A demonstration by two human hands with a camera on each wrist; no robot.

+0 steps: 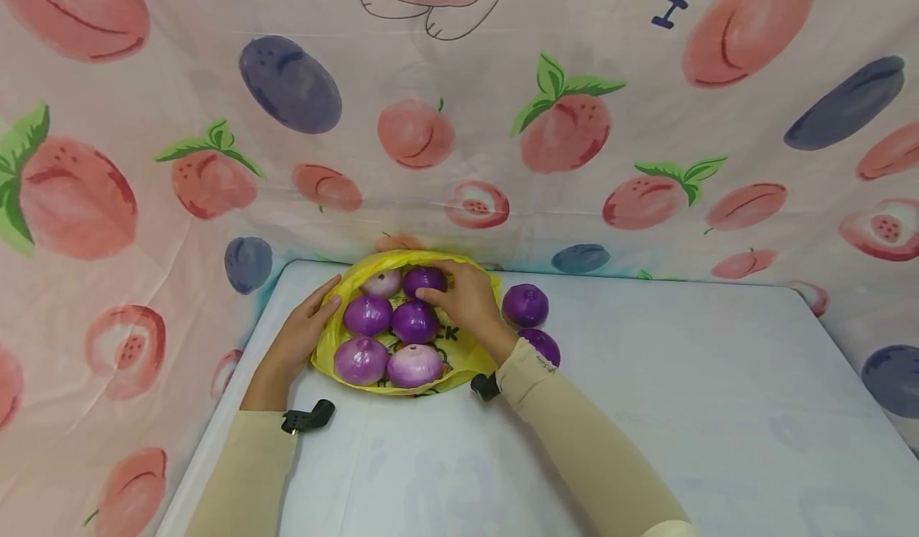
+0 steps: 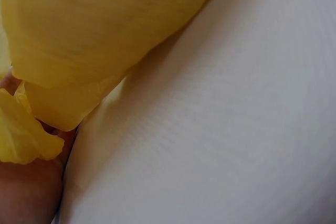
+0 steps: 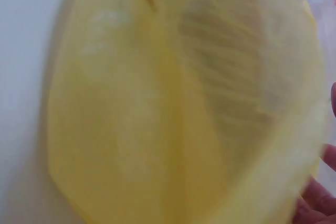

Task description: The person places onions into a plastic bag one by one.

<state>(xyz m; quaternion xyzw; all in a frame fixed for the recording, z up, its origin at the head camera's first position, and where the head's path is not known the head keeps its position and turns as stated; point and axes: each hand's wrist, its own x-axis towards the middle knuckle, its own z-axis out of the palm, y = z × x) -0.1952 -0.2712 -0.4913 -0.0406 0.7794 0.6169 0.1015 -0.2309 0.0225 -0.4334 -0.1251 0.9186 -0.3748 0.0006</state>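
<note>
A yellow plastic bag (image 1: pixel 326 345) lies wide open on the table, with several purple onions (image 1: pixel 362 361) inside it. My left hand (image 1: pixel 300 337) holds the bag's left rim; in the left wrist view yellow plastic folds partly cover that hand (image 2: pixel 29 192). Reaching in over the bag's right side, my right hand (image 1: pixel 467 294) has thumb and fingers around a dark purple onion (image 1: pixel 422 281) at the back. In the right wrist view, the bag wall (image 3: pixel 121 129) fills most of the picture, and some fingers (image 3: pixel 315 198) show at the right edge.
Two more purple onions, one behind (image 1: pixel 526 306) and one in front (image 1: pixel 542 347), sit right of the bag, the front one partly hidden by my right forearm. A fruit-printed cloth (image 1: pixel 459 122) hangs along the back and left of the white table (image 1: pixel 704 377).
</note>
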